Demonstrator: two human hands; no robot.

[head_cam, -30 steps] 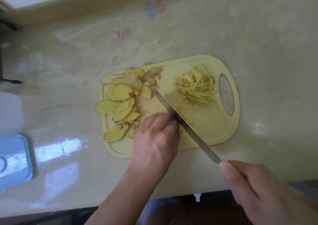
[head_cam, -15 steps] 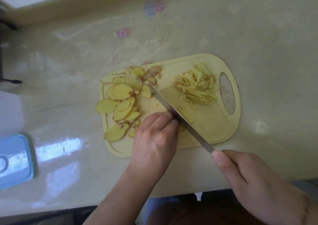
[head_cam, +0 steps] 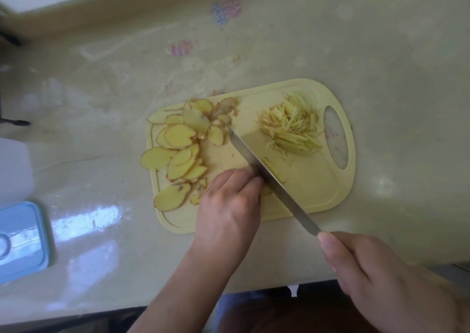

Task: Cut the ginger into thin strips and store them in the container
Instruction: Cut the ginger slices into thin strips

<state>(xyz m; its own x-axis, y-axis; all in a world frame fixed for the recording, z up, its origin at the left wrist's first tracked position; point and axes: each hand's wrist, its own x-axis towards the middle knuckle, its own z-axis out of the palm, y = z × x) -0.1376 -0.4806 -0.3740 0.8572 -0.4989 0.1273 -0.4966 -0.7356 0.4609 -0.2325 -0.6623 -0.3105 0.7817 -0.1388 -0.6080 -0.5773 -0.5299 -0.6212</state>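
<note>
- A blue container lid [head_cam: 21,241] is seen at the left edge of the surface [head_cam: 381,52], lying flat on the near side; a pale translucent object [head_cam: 14,169] is partly visible just beyond it, too blurred to be identified.
- A pale yellow cutting board [head_cam: 318,195] is placed near the middle of the surface, its handle slot turned to the right.
- Ginger slices [head_cam: 178,152] are spread in overlapping layers over the left part of the board, one slice overhanging the left edge.
- The left hand [head_cam: 229,205] is set on the near middle of the board, fingers curled downward onto a small stack of ginger that is mostly hidden beneath them; the fingertips are held just beside the blade.
- A knife [head_cam: 267,174] is laid diagonally across the board, the tip pointing far-left close to the slices and the blade running near-right past the board's near edge. A few cut pieces are noted against the blade's right side.
- A heap of ginger strips [head_cam: 292,131] is found on the far right part of the board, beside the handle slot.
- The right hand [head_cam: 376,276] is recorded at the near right, off the board, closed around the knife handle, which is hidden within the grip.
</note>
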